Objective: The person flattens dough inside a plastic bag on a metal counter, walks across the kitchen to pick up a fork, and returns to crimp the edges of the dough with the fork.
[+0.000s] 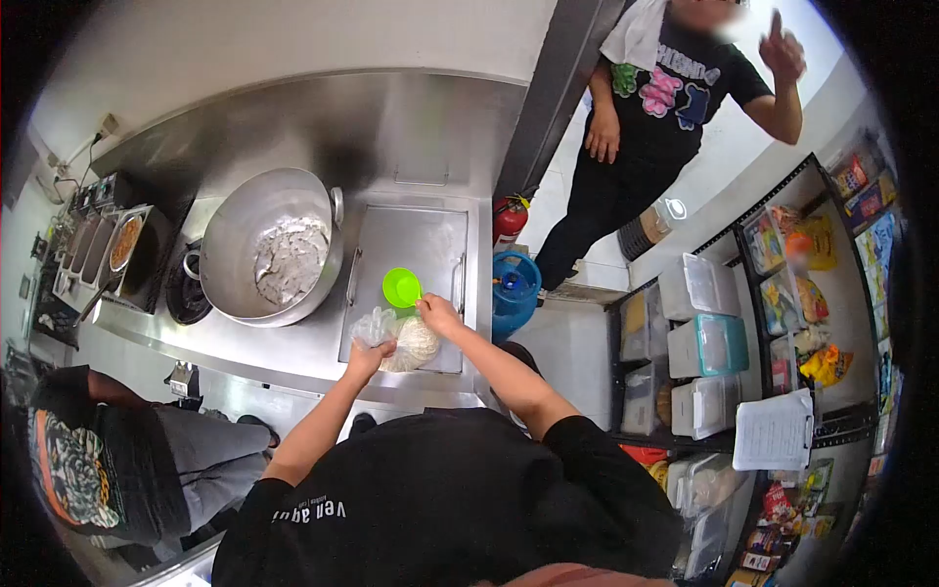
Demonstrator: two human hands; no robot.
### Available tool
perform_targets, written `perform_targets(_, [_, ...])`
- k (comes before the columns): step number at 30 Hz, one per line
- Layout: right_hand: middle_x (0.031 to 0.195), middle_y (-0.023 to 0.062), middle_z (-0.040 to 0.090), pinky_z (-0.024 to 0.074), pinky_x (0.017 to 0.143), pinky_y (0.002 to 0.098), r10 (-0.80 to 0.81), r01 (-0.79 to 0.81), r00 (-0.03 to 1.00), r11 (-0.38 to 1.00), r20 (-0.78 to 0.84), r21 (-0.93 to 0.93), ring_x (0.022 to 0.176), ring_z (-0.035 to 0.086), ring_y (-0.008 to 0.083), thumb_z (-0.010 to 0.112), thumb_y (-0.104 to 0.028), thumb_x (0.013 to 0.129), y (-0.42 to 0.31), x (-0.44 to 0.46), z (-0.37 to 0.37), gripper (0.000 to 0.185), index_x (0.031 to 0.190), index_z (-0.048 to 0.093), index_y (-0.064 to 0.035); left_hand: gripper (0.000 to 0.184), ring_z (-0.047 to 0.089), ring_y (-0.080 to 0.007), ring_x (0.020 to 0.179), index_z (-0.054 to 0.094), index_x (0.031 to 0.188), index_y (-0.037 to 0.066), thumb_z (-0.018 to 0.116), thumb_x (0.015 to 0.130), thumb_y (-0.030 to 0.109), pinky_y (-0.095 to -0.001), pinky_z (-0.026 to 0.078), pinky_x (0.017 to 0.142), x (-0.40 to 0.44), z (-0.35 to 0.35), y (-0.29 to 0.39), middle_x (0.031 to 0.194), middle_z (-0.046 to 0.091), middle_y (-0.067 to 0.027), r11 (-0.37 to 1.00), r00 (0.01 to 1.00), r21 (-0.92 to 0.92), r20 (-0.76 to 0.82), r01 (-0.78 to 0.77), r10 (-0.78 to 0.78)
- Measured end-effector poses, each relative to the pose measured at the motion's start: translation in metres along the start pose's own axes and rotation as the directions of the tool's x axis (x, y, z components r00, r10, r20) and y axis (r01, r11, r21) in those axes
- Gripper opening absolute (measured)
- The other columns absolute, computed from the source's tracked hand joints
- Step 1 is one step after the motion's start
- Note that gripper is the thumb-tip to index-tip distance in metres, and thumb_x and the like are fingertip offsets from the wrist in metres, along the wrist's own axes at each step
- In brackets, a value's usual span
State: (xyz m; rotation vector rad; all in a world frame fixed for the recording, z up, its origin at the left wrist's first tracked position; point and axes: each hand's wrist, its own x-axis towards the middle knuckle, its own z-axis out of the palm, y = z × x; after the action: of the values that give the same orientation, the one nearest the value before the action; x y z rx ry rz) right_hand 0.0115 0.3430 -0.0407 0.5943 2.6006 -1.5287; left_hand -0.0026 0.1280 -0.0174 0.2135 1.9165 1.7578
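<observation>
My left hand (373, 358) is closed on the gathered top of a clear plastic bag (416, 344). The bag holds something whitish and rests on the metal tray (406, 230) set in the steel counter. Just to its right, my right hand (438, 315) pinches the handle of a bright green cup (400, 288), which hangs over the tray above the bag. Left of the tray stands a large metal pot (279, 247), tilted, with white residue on its inner bottom.
A black burner (186, 284) and food pans (98, 240) lie left of the pot. One person (650, 108) stands beyond the counter, another (127, 450) at lower left. A blue gas cylinder (515, 293), a fire extinguisher (510, 217) and shelves with plastic bins (706, 344) are at right.
</observation>
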Motion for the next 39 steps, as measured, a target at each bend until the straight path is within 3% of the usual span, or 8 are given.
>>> perform_targets(3, [0.097, 0.0218, 0.064, 0.0477, 0.080, 0.0449, 0.046, -0.044, 0.999, 0.996, 0.023, -0.075, 0.094, 0.061, 0.0374, 0.056, -0.028, 0.089, -0.004, 0.008, -0.008, 0.030, 0.103, 0.061, -0.0016, 0.017, 0.065, -0.0181, 0.070, 0.064, 0.092, -0.002, 0.069, 0.076, -0.003, -0.0297, 0.056, 0.061, 0.002, 0.003, 0.002, 0.083, 0.067, -0.0092, 0.996, 0.998, -0.073, -0.021, 0.050, -0.052])
perform_targets(5, [0.099, 0.0196, 0.061, 0.0478, 0.081, 0.0416, -0.186, 0.089, 0.967, 0.886, -0.173, -0.455, 0.092, 0.059, 0.0353, 0.059, -0.025, 0.088, 0.010, 0.010, -0.007, 0.029, 0.103, 0.059, 0.0007, 0.019, 0.065, -0.0184, 0.071, 0.063, 0.094, -0.003, 0.069, 0.076, -0.003, -0.0300, 0.056, 0.062, 0.007, -0.001, 0.005, 0.084, 0.066, -0.0097, 0.996, 0.997, 0.041, -0.019, 0.076, -0.075])
perform_targets(9, [0.108, 0.0187, 0.058, 0.0446, 0.091, 0.0420, -0.666, 0.492, 0.717, 0.693, -0.207, -0.527, 0.105, 0.054, 0.0363, 0.066, -0.018, 0.079, -0.027, -0.033, -0.030, 0.038, 0.113, 0.059, -0.0012, 0.025, 0.065, -0.0196, 0.074, 0.059, 0.101, -0.002, 0.069, 0.078, -0.001, -0.0311, 0.057, 0.063, 0.024, -0.009, -0.020, 0.084, 0.066, -0.0096, 0.993, 0.989, -0.003, 0.099, 0.115, -0.114])
perform_targets(12, [0.112, 0.0158, 0.058, 0.0420, 0.095, 0.0411, -0.610, 0.659, 0.746, 0.735, 0.268, -0.158, 0.111, 0.051, 0.0333, 0.069, -0.017, 0.075, -0.019, -0.052, -0.010, 0.035, 0.107, 0.063, -0.0041, 0.025, 0.066, -0.0205, 0.076, 0.059, 0.103, -0.001, 0.069, 0.079, 0.000, -0.0313, 0.057, 0.066, 0.015, -0.008, -0.009, 0.086, 0.066, -0.0096, 0.986, 0.997, 0.161, 0.064, 0.032, -0.043])
perform_targets(21, [0.105, 0.0116, 0.063, 0.0433, 0.090, 0.0419, -0.666, 0.603, 0.745, 0.688, -0.022, -0.403, 0.103, 0.055, 0.0314, 0.071, -0.024, 0.074, -0.014, -0.061, 0.021, 0.026, 0.096, 0.070, -0.0109, 0.028, 0.067, -0.0207, 0.076, 0.065, 0.087, -0.006, 0.067, 0.086, 0.021, -0.0312, 0.056, 0.069, 0.018, -0.008, 0.003, 0.085, 0.068, -0.0139, 0.969, 0.978, -0.136, 0.009, 0.207, -0.208])
perform_targets(23, [0.096, 0.0125, 0.065, 0.0443, 0.086, 0.0420, -0.562, 0.555, 0.820, 0.729, 0.112, -0.401, 0.094, 0.059, 0.0314, 0.071, -0.022, 0.070, -0.011, -0.050, 0.017, 0.019, 0.083, 0.070, -0.0077, 0.037, 0.066, -0.0184, 0.070, 0.066, 0.085, -0.005, 0.068, 0.085, 0.031, -0.0301, 0.053, 0.065, 0.022, -0.008, -0.008, 0.077, 0.067, -0.0128, 0.980, 0.986, -0.135, -0.066, 0.144, -0.153])
perform_targets(35, [0.104, 0.0036, 0.061, 0.0421, 0.090, 0.0389, -0.597, 0.598, 0.799, 0.779, 0.068, -0.187, 0.104, 0.054, 0.0258, 0.074, -0.023, 0.071, -0.007, -0.056, 0.011, 0.018, 0.085, 0.070, -0.0124, 0.042, 0.065, -0.0247, 0.077, 0.033, 0.115, -0.010, 0.061, 0.089, 0.009, -0.0316, 0.059, 0.067, -0.025, -0.027, 0.004, 0.097, 0.054, -0.0176, 0.764, 0.891, -0.631, -0.263, 0.130, -0.369])
perform_targets(39, [0.104, 0.0032, 0.061, 0.0414, 0.090, 0.0398, -0.580, 0.566, 0.814, 0.784, 0.023, -0.253, 0.104, 0.054, 0.0253, 0.074, -0.022, 0.071, -0.013, -0.052, 0.012, 0.017, 0.082, 0.068, -0.0106, 0.037, 0.060, -0.0167, 0.063, 0.042, 0.111, -0.005, 0.065, 0.088, 0.011, -0.0277, 0.054, 0.058, -0.051, -0.014, 0.010, 0.088, 0.055, -0.0104, 1.000, 0.836, 0.002, -0.548, 0.031, -0.025])
